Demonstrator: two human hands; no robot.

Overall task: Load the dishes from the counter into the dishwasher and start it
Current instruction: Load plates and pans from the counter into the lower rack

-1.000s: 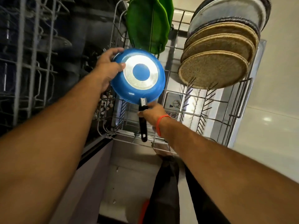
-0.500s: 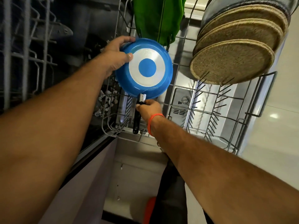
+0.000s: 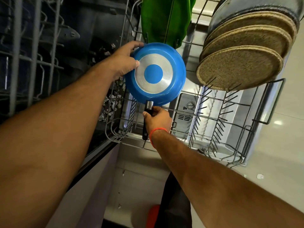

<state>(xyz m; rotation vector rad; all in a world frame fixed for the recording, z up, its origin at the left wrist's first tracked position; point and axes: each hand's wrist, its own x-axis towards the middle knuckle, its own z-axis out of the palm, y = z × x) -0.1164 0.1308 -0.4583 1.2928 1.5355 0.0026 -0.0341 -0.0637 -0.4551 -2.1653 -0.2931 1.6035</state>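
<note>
A blue frying pan (image 3: 171, 89) with a silver ring on its base stands on edge over the pulled-out lower rack (image 3: 212, 112) of the dishwasher, its bottom facing me. My left hand (image 3: 125, 63) grips the pan's upper left rim. My right hand (image 3: 158, 119), with an orange band at the wrist, holds the black handle (image 3: 144, 129), which points down toward me. Behind the pan stands a green leaf-shaped dish (image 3: 164, 18). Several speckled brown plates (image 3: 238, 68) stand upright in the rack at the right.
The dark dishwasher tub (image 3: 92, 30) and an upper wire rack (image 3: 32, 55) lie at the left. The open door's detergent dispenser (image 3: 187, 111) shows through empty tines at the rack's front right. Pale floor tiles (image 3: 279, 145) are at the right.
The pan has stayed over the rack's left side in both hands, its handle swinging a little to the left. The view has shifted slightly.
</note>
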